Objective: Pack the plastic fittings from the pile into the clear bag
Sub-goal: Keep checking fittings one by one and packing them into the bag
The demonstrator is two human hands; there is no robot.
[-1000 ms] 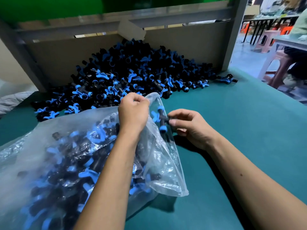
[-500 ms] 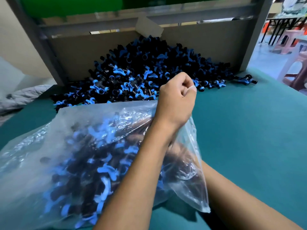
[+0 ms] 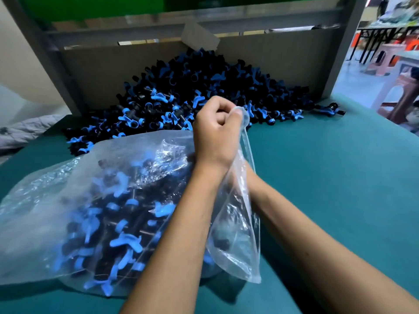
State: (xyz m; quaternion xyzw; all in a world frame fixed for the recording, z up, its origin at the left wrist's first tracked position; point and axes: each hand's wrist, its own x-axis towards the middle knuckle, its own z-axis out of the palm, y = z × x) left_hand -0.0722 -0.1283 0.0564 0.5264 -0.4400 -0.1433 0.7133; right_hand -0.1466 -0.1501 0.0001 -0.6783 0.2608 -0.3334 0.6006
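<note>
The pile (image 3: 204,94) of fittings is black mixed with bright blue, the blue showing mostly on wing-shaped handles and rings. The same black and blue show through the clear bag (image 3: 95,200), whose colourless film carries white glints and looks milky where it creases. The bench (image 3: 328,177) is a plain teal green with no pattern. Behind the pile stands a grey-brown cardboard wall (image 3: 113,66) in a grey metal frame (image 3: 344,48), with a vivid green panel (image 3: 95,5) above. At far right, a stool (image 3: 385,60) is pale pink.

clear bag (image 3: 74,184) lies bulging with black-and-blue fittings before the heaped pile (image 3: 199,91).
</note>
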